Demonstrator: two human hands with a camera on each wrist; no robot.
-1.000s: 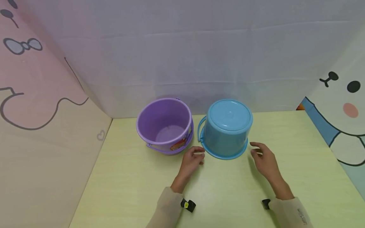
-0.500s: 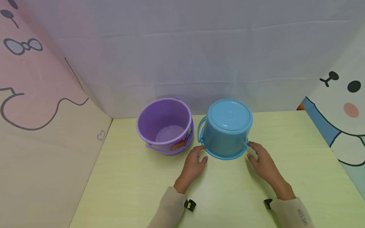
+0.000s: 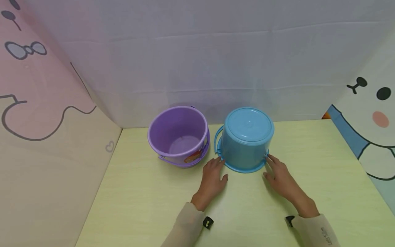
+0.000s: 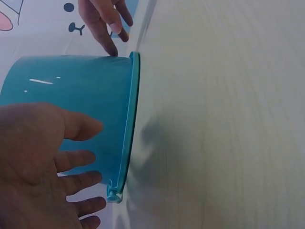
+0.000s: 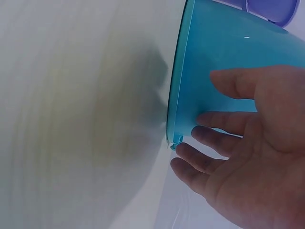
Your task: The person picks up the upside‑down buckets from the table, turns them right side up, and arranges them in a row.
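A blue plastic bucket stands upside down on the table, its base up and its rim on the tabletop. Its handle hangs at the left side. My left hand is at the bucket's front left, fingers extended and fingertips right at the rim. On the opposite side my right hand has its fingertips at the lower wall near the rim, thumb spread apart. In the right wrist view the right hand's fingers lie close along the blue wall, relaxed. Neither hand is curled round the bucket.
Left of the blue bucket, a purple bucket stands upright with its open mouth showing and its handle lowered in front. A pale curtain hangs behind the table. Printed cartoon panels flank both sides.
Both hands have come closer to the blue bucket's rim from either side, the left moving right and its fingers straightening. Both buckets stay where they were.
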